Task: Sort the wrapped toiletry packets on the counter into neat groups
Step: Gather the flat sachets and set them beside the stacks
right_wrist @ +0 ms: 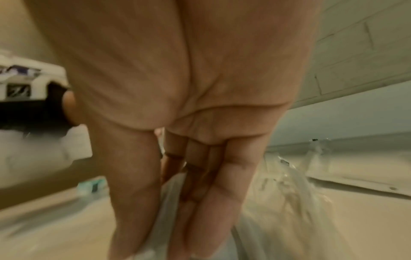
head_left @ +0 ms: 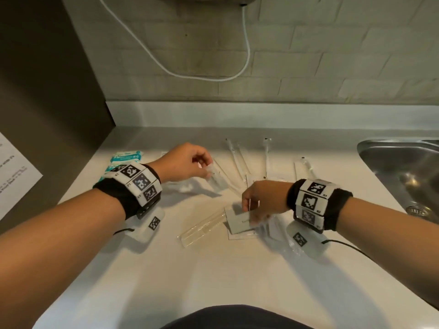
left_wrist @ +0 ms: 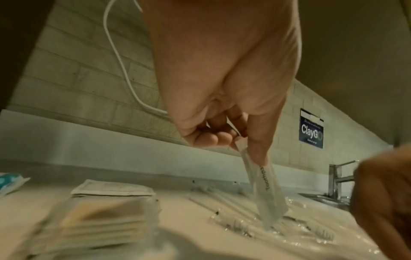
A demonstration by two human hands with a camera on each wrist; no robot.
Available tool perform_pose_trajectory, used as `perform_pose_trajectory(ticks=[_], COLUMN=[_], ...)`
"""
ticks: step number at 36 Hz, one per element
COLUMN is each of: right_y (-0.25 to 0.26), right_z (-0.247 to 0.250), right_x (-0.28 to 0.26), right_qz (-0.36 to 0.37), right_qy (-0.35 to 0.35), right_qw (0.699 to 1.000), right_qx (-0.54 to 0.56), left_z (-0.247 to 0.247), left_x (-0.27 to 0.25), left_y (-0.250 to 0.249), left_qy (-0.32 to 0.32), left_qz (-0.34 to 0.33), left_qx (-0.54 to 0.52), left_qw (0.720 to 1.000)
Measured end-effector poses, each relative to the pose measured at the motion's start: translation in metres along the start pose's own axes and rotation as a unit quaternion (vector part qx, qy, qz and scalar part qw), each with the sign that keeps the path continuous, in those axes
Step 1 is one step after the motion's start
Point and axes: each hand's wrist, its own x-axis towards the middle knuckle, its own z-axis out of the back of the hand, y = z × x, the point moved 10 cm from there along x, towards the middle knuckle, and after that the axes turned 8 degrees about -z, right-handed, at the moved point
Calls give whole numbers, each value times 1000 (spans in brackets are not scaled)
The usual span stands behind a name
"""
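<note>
Head view: wrapped toiletry packets (head_left: 237, 162) lie scattered mid-counter (head_left: 213, 269), between both hands. Left hand (head_left: 187, 162) pinches a slim clear sachet (left_wrist: 264, 190), its lower tip among the long packets. Right hand (head_left: 263, 200), thumb against straight fingers, holds a flat white packet (head_left: 240, 222). Teal packs (head_left: 126, 157) at far left; sink (head_left: 403, 167) at right.

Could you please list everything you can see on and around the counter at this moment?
Counter: one, pale, under everything.
Toothbrush packets: several, clear, fanned at the back.
Teal packets: at least two, back left.
Card packet: one, white, at the right fingers.
Long clear packet: one, centre.
Sink: one, steel, right.
Cable: one, white, on the wall.
Paper sheet: one, white, far left.
Left hand: pinches a slim clear packet.
Right hand: pinches the card packet.
</note>
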Motion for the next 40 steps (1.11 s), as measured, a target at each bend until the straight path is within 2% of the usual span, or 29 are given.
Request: perform_pose_trajectory(ticks=[2, 4, 9, 15, 19, 26, 35, 40], right_y=[-7, -7, 0, 7, 6, 2, 7, 7], right_z=[-14, -23, -31, -33, -40, -47, -57, -61], right_x=[-4, -5, -9, -15, -23, -32, -37, -37], right_qz=[-15, -13, 17, 51, 65, 86, 116, 123], right_qy=[5, -19, -70, -103, -108, -94, -69, -61], right_qw=[999, 997, 995, 988, 984, 988, 983, 982], right_qx=[-35, -69, -73, -105, -123, -92, -123, -127], left_z=[-1, -5, -24, -49, -55, -64, -80, -85], left_x=[2, 5, 6, 3, -1, -4, -6, -10], left_y=[-12, -23, -45, -46, -41, -46, -58, -43], left_qy=[-4, -8, 6, 10, -6, -19, -4, -9], left_qz=[-13, -24, -52, -25, -13, -23, -49, -4], left_qx=[-32, -56, -44, -63, -89, -104, -55, -56], left_qw=[999, 998, 998, 998, 996, 994, 997, 998])
